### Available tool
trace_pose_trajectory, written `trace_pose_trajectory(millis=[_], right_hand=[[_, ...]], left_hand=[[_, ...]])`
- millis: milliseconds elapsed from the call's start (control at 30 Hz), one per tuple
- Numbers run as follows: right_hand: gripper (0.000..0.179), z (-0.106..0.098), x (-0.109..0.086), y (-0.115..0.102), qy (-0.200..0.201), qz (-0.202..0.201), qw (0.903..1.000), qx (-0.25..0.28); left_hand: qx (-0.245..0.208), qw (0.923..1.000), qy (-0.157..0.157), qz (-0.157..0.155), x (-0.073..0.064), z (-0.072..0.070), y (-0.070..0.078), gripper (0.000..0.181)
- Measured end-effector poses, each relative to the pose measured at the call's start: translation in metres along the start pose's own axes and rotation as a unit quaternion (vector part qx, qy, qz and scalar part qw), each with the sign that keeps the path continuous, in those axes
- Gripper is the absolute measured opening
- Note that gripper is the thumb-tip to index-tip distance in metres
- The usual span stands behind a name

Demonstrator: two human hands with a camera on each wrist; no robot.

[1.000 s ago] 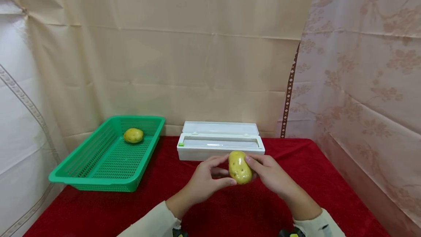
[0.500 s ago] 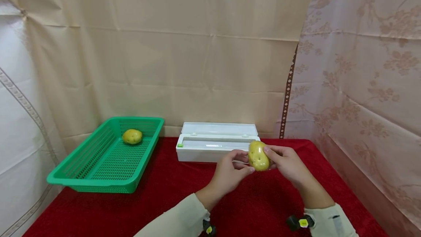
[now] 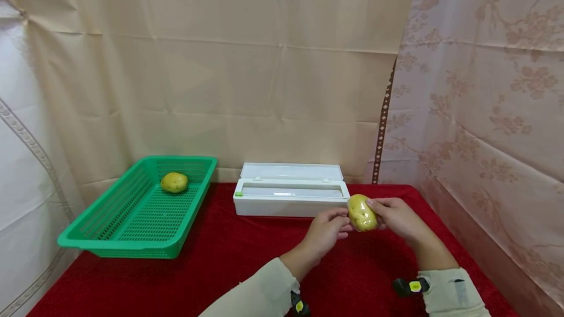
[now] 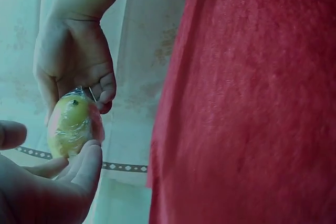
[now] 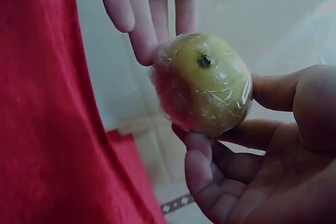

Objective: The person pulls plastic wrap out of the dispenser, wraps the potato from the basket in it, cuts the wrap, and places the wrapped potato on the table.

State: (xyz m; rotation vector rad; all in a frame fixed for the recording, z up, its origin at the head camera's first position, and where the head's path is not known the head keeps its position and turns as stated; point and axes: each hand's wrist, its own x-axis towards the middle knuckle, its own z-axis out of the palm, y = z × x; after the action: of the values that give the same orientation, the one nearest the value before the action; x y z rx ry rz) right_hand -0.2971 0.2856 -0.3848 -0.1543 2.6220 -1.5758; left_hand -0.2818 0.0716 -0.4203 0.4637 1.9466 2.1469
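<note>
A yellow potato (image 3: 362,213) wrapped in clear plastic film is held up above the red cloth. My right hand (image 3: 402,220) pinches it between thumb and fingers from the right side. On the other side my left hand (image 3: 323,235) has its fingers extended, with the fingertips right at the potato and the thumb apart from it. Wrinkled film shows around the potato's dark end (image 5: 205,60) in the right wrist view. Behind the hands stands a white cling film box (image 3: 282,205) with its lid up.
A green plastic basket (image 3: 128,245) stands at the left, with another potato (image 3: 174,182) lying in its far part. Red cloth (image 3: 220,278) covers the table. Beige curtain (image 3: 220,77) hangs behind, and a floral one (image 3: 493,111) closes the right side.
Both hands have carried the wrapped potato to the right, past the box's right end. The left thumb has come off the potato and its fingers have straightened, while the right hand keeps its grip.
</note>
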Motion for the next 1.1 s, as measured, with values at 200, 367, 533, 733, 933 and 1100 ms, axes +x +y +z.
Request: trace_pose_trajectory(millis=[200, 367, 533, 733, 933, 1100], right_hand=[[0.040, -0.007, 0.002, 0.014, -0.010, 0.035, 0.9990, -0.026], [0.043, -0.013, 0.004, 0.028, -0.027, 0.051, 0.9977, -0.034], [0.043, -0.017, 0.005, 0.038, -0.038, 0.082, 0.9955, -0.026], [0.049, -0.020, 0.004, 0.045, -0.032, 0.109, 0.9928, -0.039], [0.043, -0.023, 0.003, 0.050, -0.037, 0.117, 0.9918, -0.034], [0.043, -0.022, 0.001, 0.053, -0.040, 0.124, 0.9908, -0.035]], left_hand=[[-0.015, 0.9987, -0.028, -0.040, 0.002, 0.007, -0.010, 0.045], [-0.042, 0.9957, -0.042, -0.071, 0.009, 0.011, -0.020, 0.052], [-0.062, 0.9912, -0.050, -0.106, 0.015, 0.017, -0.029, 0.060], [-0.067, 0.9891, -0.048, -0.122, 0.018, 0.023, -0.034, 0.062], [-0.080, 0.9869, -0.052, -0.130, 0.018, 0.027, -0.037, 0.064], [-0.081, 0.9861, -0.052, -0.135, 0.019, 0.029, -0.040, 0.064]])
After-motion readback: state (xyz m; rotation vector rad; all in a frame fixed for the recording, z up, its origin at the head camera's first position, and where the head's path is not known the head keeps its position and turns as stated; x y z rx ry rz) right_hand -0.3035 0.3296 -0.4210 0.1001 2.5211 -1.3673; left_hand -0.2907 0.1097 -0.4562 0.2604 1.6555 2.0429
